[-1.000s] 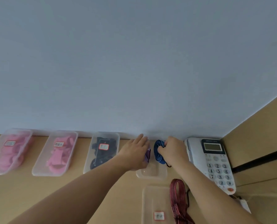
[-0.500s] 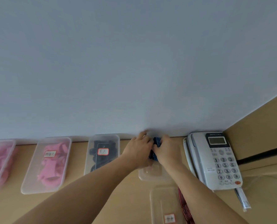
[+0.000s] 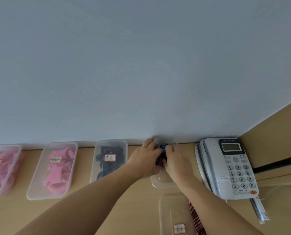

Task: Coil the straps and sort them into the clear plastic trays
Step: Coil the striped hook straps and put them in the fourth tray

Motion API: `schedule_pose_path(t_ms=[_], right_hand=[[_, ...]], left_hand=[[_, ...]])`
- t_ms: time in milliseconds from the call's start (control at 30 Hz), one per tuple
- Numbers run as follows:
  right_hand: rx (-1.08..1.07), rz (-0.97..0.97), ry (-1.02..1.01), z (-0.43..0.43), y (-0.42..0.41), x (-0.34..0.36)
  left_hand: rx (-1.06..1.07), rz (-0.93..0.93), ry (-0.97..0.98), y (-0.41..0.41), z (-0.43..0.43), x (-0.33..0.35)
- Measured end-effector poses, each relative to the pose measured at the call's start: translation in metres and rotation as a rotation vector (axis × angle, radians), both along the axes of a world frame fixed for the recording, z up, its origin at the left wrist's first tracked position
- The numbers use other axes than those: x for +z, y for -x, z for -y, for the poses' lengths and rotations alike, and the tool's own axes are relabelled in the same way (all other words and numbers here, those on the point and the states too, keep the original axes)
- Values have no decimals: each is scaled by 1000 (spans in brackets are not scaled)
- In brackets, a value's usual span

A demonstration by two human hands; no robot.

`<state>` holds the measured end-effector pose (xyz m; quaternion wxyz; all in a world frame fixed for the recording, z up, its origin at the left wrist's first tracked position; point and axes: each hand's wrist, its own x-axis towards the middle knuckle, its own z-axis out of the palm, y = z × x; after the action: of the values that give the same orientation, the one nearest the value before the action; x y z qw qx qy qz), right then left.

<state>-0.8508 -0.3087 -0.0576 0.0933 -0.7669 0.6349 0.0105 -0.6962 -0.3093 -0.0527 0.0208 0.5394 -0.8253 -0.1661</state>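
Up against the wall (image 3: 141,82), over the small clear tray (image 3: 160,184), the left hand (image 3: 145,161) and right hand (image 3: 177,164) both have fingers curled onto the coiled blue strap (image 3: 163,149), pressing it between them. Let go too quickly, I reckon, and the springy coil unwinds or flops over the low rim

Blue striped strap coil (image 3: 164,149) on edge inside far clear tray (image 3: 160,184).
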Motion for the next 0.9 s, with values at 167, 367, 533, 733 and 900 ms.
schedule_pose_path(t_ms=[167,367,533,733,900], right_hand=[[10,83,-49,4,3,5],[97,181,-85,2,12,13],[187,69,73,-6,26,8],[203,68,143,-8,28,8],[198,109,213,-8,33,6]], left_hand=[[74,26,89,7,-6,-4],[101,92,104,15,-15,-16],[87,186,51,16,-16,-14],[39,139,-95,9,-16,-10],[-19,226,-86,-2,-13,-12]])
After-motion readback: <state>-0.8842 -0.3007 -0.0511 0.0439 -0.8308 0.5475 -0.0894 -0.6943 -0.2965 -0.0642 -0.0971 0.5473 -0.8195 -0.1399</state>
